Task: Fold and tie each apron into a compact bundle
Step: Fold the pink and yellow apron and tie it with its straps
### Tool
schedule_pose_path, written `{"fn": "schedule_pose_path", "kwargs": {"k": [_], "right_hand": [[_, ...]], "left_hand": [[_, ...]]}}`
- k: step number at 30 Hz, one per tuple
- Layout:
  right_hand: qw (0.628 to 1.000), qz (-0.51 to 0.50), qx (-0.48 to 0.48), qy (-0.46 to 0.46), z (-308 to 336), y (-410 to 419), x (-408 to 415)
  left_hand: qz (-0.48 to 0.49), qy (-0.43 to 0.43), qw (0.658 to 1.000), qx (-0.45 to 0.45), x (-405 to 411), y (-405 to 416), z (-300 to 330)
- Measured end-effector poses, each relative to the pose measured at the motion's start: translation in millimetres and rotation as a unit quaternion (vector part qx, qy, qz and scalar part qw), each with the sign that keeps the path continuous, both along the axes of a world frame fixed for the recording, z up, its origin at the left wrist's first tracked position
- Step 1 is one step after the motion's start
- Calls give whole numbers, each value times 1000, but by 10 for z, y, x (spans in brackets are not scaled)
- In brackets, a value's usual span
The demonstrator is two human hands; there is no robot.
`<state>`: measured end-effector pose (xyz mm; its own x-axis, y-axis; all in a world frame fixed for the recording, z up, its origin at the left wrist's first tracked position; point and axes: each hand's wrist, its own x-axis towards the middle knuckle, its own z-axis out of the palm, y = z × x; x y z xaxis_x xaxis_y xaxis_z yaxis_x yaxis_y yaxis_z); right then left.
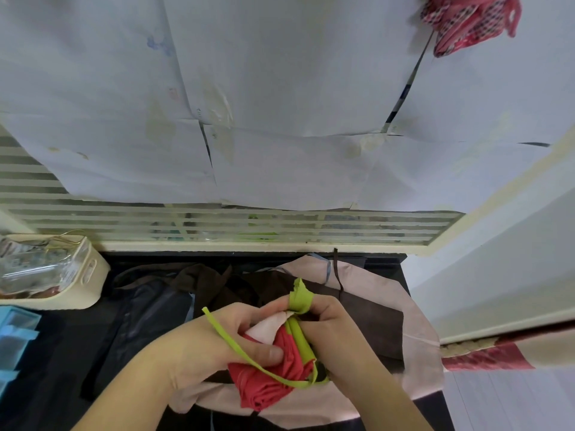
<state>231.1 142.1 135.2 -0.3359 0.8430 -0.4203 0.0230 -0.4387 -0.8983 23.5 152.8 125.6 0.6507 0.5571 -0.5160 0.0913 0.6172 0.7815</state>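
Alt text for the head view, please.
Two hands hold a rolled red apron above a dark table: the left hand grips the roll, the right hand pinches its green tie. More aprons lie beneath.

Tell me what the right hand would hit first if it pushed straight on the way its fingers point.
The right hand points up-left, its fingers pinching the green strap at the knot. Going on, it would probably meet the left hand's fingertips first, on the red apron bundle; depth is unclear.

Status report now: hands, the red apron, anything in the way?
Left hand grips red apron. Right hand pinches green strap. Tie not finished. Other aprons lie underneath.
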Motion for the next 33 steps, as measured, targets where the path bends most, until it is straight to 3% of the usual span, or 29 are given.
{"fn": "schedule_pose_path", "kwargs": {"k": [3,6,13,17,25,30,33], "right_hand": [[998,-19,28,-43,-17,-29,15],[999,-42,6,-33,-22,-79,117],[971,15,87,-220,-109,-267,222],[954,2,140,-266,-66,-341,115],[966,-29,166,-196,102,-362,-51],[982,-61,146,-108,172,-353,-174],[978,-47,155,-134,167,-344,-168]], "left_hand": [[17,35,999,34,9,6,10],[132,-38,991,-2,5,-40,-88],[305,-116,945,-24,18,-105,-172],[378,-109,919,-16,83,-98,-202],[443,-17,889,118,235,-136,-229],[451,-29,882,130,421,-207,-180],[469,-34,874,125,430,-200,-220]]}}
